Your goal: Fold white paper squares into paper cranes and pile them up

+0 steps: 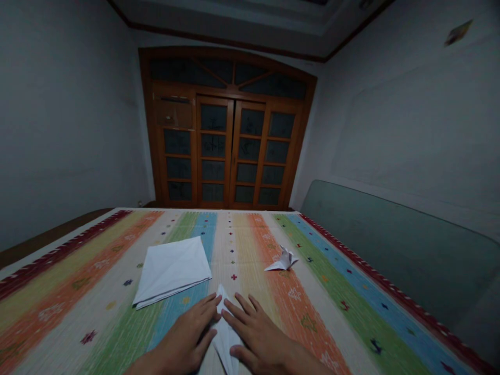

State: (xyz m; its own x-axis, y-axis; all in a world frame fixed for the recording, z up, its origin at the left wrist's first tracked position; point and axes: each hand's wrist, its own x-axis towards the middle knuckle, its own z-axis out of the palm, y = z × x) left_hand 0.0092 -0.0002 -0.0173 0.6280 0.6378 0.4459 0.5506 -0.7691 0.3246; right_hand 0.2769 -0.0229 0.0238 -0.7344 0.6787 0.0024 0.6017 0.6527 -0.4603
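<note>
Fingers (241, 308) of both hands lie spread and flat, not pinching or clamped on anything. The left hand (183, 334) and right hand (259, 333) rest on either side of a narrow folded white paper (225, 338), with the two index fingertips close together near its upper part. The paper lies at 6 o'clock in the view, its point aimed toward 12 o'clock and its lower end running out of frame beside the right thumb (238, 353).

For flattening this fold, even pressure from both hands looks best, with the fingertips kept close to the centre line so the layers do not creep sideways. A slow stroke outward along the crease would likely leave a sharper edge than a hard press.

Room is tightest at 10 o'clock, where a larger folded white sheet (172, 272) sits just beyond the left fingertips. A small folded paper figure (282, 261) stands near 1 o'clock, well clear of the right hand. The striped woven cloth (332, 291) offers the most open room toward 3 o'clock, and its far edge lies well off at 12 o'clock, below glazed wooden doors (226, 151). Its right border runs beside a grey-green glass panel (375, 245).
</note>
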